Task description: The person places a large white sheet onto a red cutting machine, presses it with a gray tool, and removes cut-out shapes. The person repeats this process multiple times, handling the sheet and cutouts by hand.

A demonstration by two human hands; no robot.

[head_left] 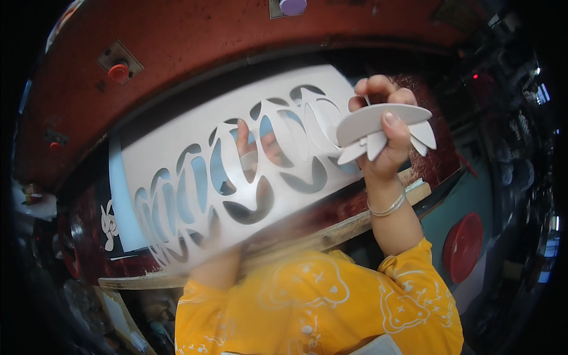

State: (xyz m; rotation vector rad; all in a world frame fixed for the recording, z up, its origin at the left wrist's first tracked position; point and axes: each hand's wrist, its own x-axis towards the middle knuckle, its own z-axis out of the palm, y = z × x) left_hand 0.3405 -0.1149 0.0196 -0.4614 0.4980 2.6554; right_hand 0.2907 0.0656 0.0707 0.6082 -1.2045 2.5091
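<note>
White, thin, flexible sheet with rows of curved cut-outs (225, 103): up in front of me over the dark red, worn tabletop (337, 211), lying at a slant, right end higher in view. Near edge partly blurred.

Small stack of flat, whitish cut pieces (367, 121), one long half-oval plus several pointed petal shapes: in my right hand (395, 135), just beside the sheet's right end. Thumb on the near face, other fingers curled round the far side, pinching the stack.

My left hand (269, 148) is behind the sheet, seen only through the openings. Fingers apart where they show; can't tell if they grip anything. Left forearm passes under the near edge.

Plain light-blue sheet (121, 207) sticks out past the white one's left end; blue shows through several openings too. Left of that, a small heap of whitish curved scraps (108, 228).

Bare wooden strip (133, 282) along the tabletop's near edge. Far side: rust-red machine body (195, 56) with a round red push-button (119, 73) and a round purple button (293, 6). Round red plastic-looking disc (463, 247) lower right, well apart from the sheet.
</note>
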